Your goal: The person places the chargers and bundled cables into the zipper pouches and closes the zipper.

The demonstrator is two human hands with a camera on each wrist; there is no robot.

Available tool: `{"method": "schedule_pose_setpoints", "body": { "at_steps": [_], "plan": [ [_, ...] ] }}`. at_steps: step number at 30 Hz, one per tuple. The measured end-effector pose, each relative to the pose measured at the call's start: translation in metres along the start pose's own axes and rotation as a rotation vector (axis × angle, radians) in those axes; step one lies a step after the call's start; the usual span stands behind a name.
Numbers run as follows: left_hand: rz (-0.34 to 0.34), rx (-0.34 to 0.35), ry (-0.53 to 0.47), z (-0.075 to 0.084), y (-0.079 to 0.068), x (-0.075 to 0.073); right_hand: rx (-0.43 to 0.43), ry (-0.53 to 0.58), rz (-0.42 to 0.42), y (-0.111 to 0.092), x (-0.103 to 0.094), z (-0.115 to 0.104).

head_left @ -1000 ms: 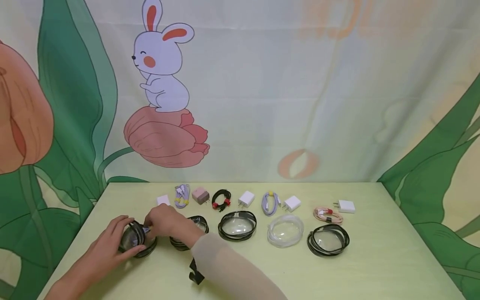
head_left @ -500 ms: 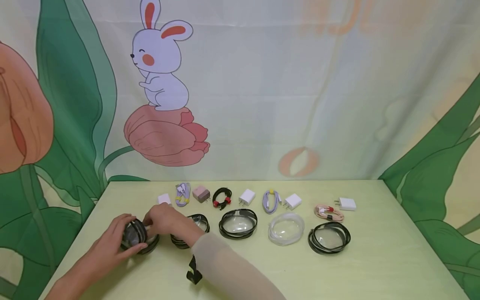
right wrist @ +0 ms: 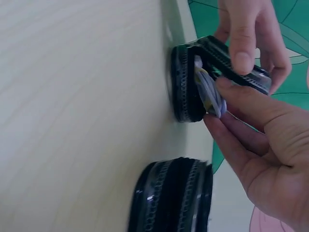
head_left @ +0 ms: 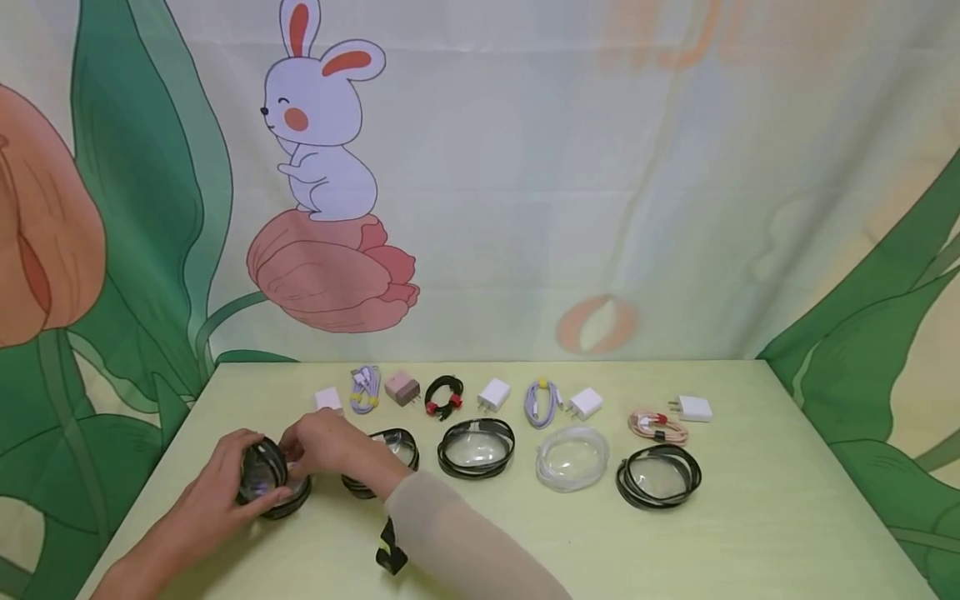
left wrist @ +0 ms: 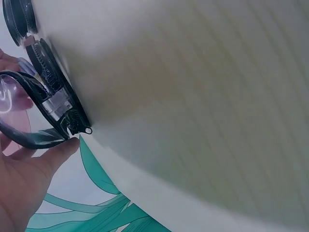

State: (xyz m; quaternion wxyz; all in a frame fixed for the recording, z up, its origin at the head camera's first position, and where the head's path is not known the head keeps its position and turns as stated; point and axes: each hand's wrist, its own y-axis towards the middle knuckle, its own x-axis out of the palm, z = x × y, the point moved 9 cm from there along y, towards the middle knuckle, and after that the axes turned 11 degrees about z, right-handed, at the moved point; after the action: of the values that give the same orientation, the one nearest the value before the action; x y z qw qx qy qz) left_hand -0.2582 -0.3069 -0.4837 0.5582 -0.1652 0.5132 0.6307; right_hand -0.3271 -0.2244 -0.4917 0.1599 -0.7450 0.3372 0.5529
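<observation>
A: Which way does the lilac cable point(right wrist: 211, 92) lie from the fingers?

B: It sits in the mouth of the round black case point(right wrist: 182, 92), between the base and the raised lid point(head_left: 264, 473). The right hand point(right wrist: 265, 145) is the nearer one; its thumb and fingers pinch the bundle's outer side.

A: And its long axis?

B: Roughly along the case's zip edge, slanting away from the base at one end.

A: What about the left hand point(head_left: 213, 483)?

B: It is on the lid side of the case, fingers curled round the lid, while the base rests on the worktop point(head_left: 600, 550).

A: What is hard to make out?

B: From the head view, the right hand hides most of the cable. The left wrist view cuts off both hands, and whether the pale patch point(left wrist: 58, 104) inside the case is a label or a charger cannot be told.
</observation>
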Motion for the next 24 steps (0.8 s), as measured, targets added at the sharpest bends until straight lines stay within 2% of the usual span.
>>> {"method": "schedule_pose_setpoints", "body": {
  "at_steps": [4, 7, 10, 14, 17, 21, 24],
  "plan": [
    [0.031, 0.005, 0.000, 0.000, 0.000, -0.004, -0.021, -0.046, -0.035, -0.001, 0.003, -0.004],
    [0.029, -0.003, 0.003, -0.003, -0.001, -0.005, 0.061, -0.029, -0.031, -0.003, 0.005, 0.000],
    [0.033, 0.008, 0.004, -0.003, -0.003, -0.005, 0.158, 0.020, 0.032, -0.006, 0.004, 0.006],
    [0.054, 0.039, -0.005, -0.001, -0.002, -0.005, 0.191, 0.013, 0.098, -0.008, 0.000, 0.007],
    [0.058, 0.041, -0.005, 0.000, -0.001, -0.004, 0.233, -0.002, 0.105, -0.010, 0.000, 0.008],
    [0.060, 0.035, -0.008, 0.001, -0.002, -0.004, 0.270, -0.061, 0.092, -0.014, 0.001, 0.011],
    [0.061, 0.034, -0.010, 0.000, -0.003, -0.003, 0.245, -0.135, 0.081, -0.014, 0.001, 0.006]
  ]
}}
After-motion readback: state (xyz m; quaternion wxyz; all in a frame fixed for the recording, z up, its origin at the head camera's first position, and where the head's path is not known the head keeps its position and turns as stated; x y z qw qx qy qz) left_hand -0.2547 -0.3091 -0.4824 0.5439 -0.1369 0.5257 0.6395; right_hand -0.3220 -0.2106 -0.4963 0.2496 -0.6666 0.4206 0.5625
